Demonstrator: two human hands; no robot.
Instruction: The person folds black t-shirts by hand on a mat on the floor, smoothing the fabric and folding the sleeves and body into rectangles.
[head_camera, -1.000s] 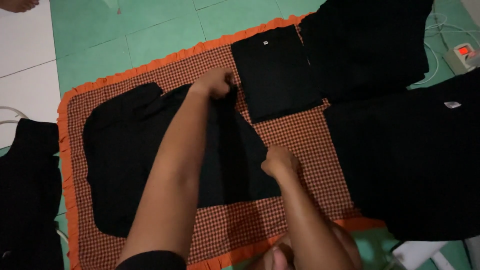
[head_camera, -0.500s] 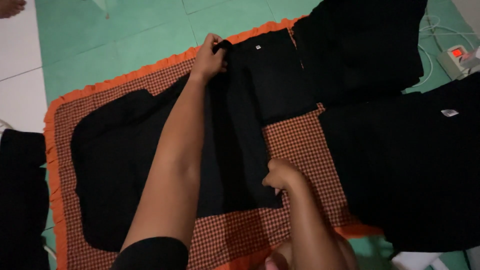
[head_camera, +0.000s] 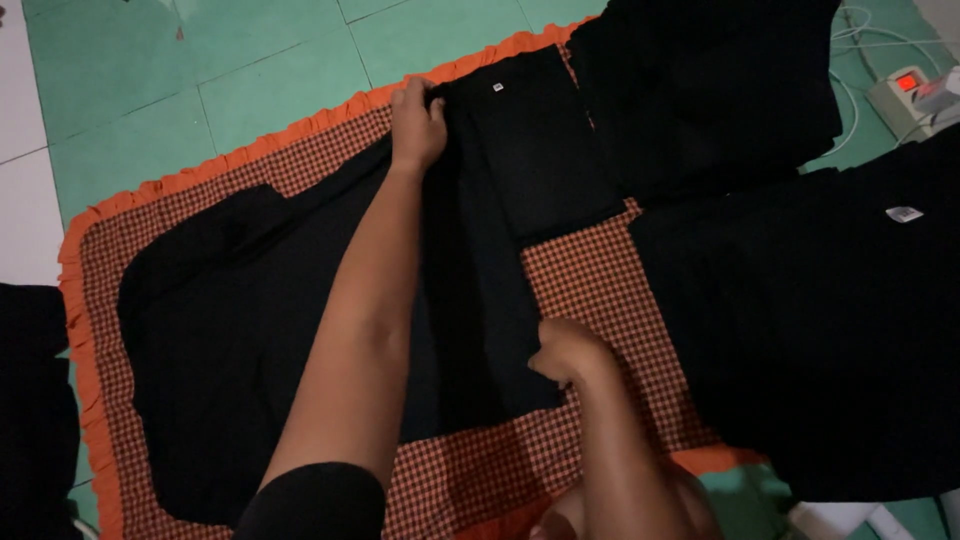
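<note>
A black garment (head_camera: 230, 330) lies spread on a red checked mat with an orange frill (head_camera: 620, 290). My left hand (head_camera: 417, 122) grips the garment's folded edge at the far side of the mat, arm stretched out across the cloth. My right hand (head_camera: 566, 350) pinches the near corner of the same folded edge close to my body. A folded black garment (head_camera: 545, 140) with a small white tag lies just right of my left hand.
More black clothes lie at the top right (head_camera: 710, 80) and right (head_camera: 830, 320), one with a white label. Another dark pile (head_camera: 35, 420) is at the left edge. A power strip with a red switch (head_camera: 910, 95) and cables sit on the green tiled floor (head_camera: 200, 90).
My left hand has carried the garment's edge farther up the mat toward the folded piece. My right hand holds the near corner, shifted slightly to the right.
</note>
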